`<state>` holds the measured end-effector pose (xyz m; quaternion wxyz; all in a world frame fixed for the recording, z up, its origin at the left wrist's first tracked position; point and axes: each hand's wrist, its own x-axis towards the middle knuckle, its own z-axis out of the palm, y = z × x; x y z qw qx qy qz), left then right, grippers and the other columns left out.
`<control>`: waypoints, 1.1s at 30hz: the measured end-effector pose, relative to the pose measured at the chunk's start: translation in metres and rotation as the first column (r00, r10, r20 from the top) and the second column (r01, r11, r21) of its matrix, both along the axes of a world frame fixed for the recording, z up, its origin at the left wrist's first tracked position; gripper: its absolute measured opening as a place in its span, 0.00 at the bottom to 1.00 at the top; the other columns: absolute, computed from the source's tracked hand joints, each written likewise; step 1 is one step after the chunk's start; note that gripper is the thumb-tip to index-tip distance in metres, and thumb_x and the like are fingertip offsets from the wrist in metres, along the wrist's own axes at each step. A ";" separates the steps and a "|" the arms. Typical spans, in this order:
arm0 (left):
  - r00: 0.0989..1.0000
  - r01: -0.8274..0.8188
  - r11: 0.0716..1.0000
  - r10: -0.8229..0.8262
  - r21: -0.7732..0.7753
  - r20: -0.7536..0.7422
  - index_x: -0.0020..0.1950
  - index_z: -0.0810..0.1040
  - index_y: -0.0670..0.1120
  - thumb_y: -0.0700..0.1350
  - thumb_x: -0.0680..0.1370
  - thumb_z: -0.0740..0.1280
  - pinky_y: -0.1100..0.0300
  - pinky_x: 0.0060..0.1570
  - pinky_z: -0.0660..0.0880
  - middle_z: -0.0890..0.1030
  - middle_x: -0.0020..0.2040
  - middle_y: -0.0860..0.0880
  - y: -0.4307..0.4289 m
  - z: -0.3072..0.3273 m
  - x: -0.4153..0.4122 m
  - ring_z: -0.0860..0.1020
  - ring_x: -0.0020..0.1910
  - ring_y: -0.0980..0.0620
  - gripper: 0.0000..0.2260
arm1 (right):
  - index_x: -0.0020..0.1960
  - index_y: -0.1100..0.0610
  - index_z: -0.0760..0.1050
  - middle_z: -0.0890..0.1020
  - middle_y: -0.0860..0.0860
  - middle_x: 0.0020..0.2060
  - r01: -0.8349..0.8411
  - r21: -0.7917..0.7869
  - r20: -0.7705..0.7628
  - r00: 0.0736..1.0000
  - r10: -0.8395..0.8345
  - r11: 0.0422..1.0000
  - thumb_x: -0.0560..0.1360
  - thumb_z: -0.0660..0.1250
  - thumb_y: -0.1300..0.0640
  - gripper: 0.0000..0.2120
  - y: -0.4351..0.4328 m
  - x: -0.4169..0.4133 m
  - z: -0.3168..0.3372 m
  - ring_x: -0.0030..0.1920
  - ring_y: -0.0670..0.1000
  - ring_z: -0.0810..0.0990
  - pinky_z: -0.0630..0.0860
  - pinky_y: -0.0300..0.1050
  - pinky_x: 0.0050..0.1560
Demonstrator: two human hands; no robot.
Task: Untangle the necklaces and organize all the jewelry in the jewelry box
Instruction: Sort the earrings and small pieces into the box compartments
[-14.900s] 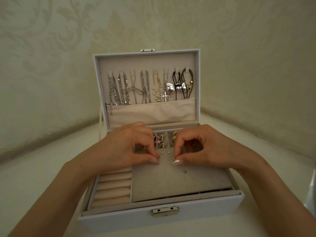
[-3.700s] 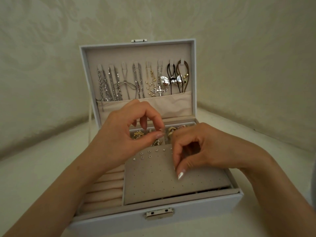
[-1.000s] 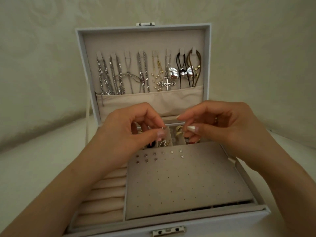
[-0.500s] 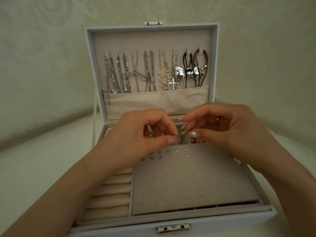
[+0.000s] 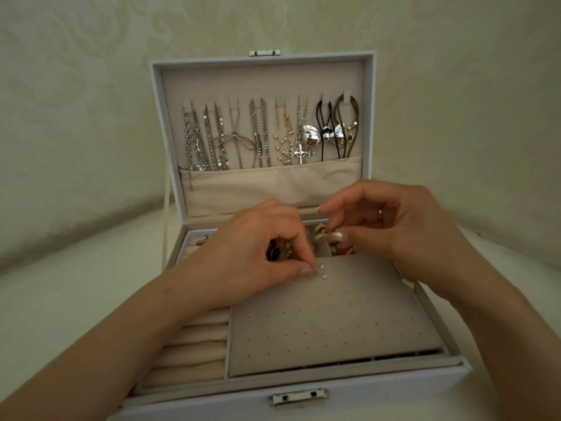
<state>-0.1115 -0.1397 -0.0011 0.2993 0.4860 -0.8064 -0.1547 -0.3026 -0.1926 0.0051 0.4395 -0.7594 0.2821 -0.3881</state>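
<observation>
A white jewelry box [image 5: 394, 399] stands open in front of me. Several necklaces [image 5: 261, 135] hang from hooks inside its lid, their ends tucked into a beige pocket [image 5: 273, 186]. A grey perforated earring panel [image 5: 328, 317] lies in the tray. My left hand [image 5: 255, 259] pinches a small stud earring [image 5: 321, 266] at the panel's top row, covering the studs beside it. My right hand [image 5: 400, 229] hovers just above the back compartments [image 5: 321, 241], thumb and forefinger pinched together; whether they hold anything I cannot tell.
Cream ring rolls [image 5: 194, 350] fill the tray's left side. A metal latch [image 5: 299, 398] sits on the box's front wall. The box rests on a pale surface [image 5: 60, 299] in a corner of patterned wall [image 5: 76, 101].
My left hand has dropped from above the compartments down onto the panel's top row. My right hand stays raised near the back compartments. The view has shifted slightly.
</observation>
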 end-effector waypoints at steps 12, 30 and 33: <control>1.000 0.007 1.000 -0.007 -0.018 0.015 0.37 0.80 0.54 0.55 0.67 0.68 0.61 0.44 0.71 0.77 0.39 0.56 -0.002 -0.003 0.002 0.74 0.44 0.56 0.06 | 0.44 0.57 0.81 0.82 0.56 0.37 -0.012 0.010 -0.003 1.000 0.012 1.000 0.67 0.69 0.76 0.16 -0.002 0.000 0.000 0.35 0.49 0.81 0.81 0.41 0.39; 0.999 0.021 0.999 -0.020 -0.030 0.035 0.37 0.79 0.54 0.55 0.68 0.67 0.58 0.44 0.72 0.77 0.39 0.56 -0.002 -0.004 0.002 0.74 0.44 0.58 0.06 | 0.44 0.54 0.81 0.82 0.55 0.37 -0.041 -0.004 -0.006 0.999 0.041 0.999 0.67 0.71 0.73 0.15 -0.004 0.000 -0.001 0.35 0.49 0.81 0.80 0.38 0.39; 0.996 0.041 0.999 -0.040 -0.014 0.077 0.38 0.81 0.54 0.57 0.69 0.67 0.56 0.44 0.72 0.78 0.40 0.58 0.001 -0.002 0.005 0.75 0.45 0.56 0.08 | 0.45 0.55 0.81 0.82 0.55 0.38 -0.069 -0.008 0.001 0.998 0.069 0.998 0.67 0.70 0.75 0.16 -0.004 0.000 -0.003 0.36 0.48 0.81 0.80 0.40 0.39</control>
